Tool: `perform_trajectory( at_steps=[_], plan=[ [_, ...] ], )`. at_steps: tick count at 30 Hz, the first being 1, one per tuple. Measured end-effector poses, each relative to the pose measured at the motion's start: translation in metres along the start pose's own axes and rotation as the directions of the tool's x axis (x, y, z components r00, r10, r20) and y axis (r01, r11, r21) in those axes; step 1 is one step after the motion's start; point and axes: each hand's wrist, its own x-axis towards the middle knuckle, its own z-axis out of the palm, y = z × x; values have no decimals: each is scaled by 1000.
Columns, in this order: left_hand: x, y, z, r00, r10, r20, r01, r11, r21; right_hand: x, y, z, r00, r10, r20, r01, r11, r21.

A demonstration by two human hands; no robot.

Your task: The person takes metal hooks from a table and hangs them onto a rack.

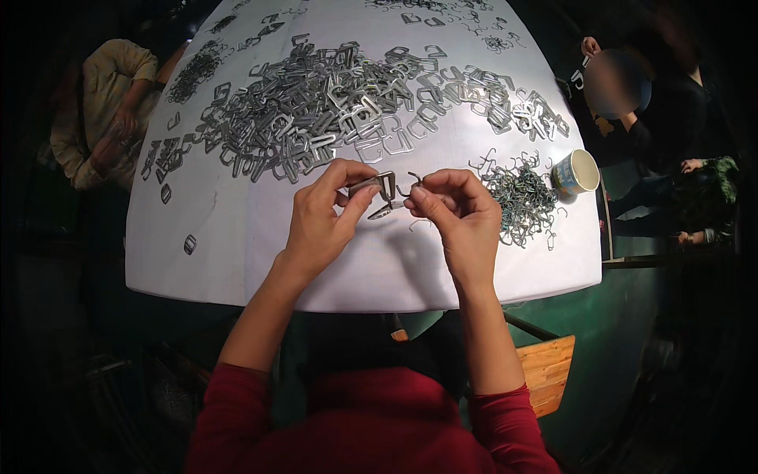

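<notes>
On the table (197, 265), buckle pile (316, 107) behind and left of hook pile (523, 204), cup (562, 175) at right.

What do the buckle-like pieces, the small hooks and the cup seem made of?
Buckle-like pieces: likely metal, smooth and silvery, given their bright glints. Small hooks: probably metal wire, darker, dully shiny, thin and bent. Cup: paper or plastic, perhaps; its pale, matte-looking interior leaves that open.

– What partly hides the metal buckle (387, 186)?
– The left hand (325, 207), its fingers across one end.
– And the edges?
– Worktop (355, 278) cropped above, red sweater (379, 411) below; heaped hooks (521, 204), right, too small to count.
</notes>
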Motion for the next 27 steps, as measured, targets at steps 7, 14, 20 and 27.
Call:
perform_trajectory(
  at_steps=[7, 14, 20, 27],
  plan=[
    [-14, 18, 12, 981, 167, 99, -169, 986, 9, -25, -1, -2, 982, -154, -105, 157, 987, 25],
    [-2, -88, -10, 973, -224, 64, 198, 940, 277, -73, -31, -27, 922, -352, -163, 344, 936, -74],
    [5, -99, 0, 947, -125, 296, -132, 690, 712, -125, -32, -51, 934, -315, -168, 294, 946, -135],
    [5, -106, -5, 971, 157, 181, -231, 805, 546, -178, -9, -57, 950, -272, -153, 236, 948, -215]
  ],
)
